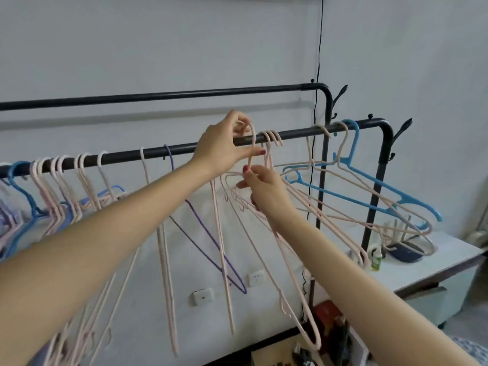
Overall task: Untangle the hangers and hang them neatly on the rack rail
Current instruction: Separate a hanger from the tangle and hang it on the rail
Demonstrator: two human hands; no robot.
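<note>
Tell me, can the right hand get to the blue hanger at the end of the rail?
Probably yes, once it lets go. The right hand is pinching a pink hanger just now. The blue hanger hangs further right on the rail, with pink hangers tangled in front of it but nothing solid between.

Black metal rack rail (184,147) hung with thin plastic hangers.
Pale pink hooks bunched at left (56,165), one purple wire hanger (200,220) mid-rail, three pink hooks (273,136) close together, sky-blue plastic hanger (369,180) tilted among pink ones near right post.
</note>
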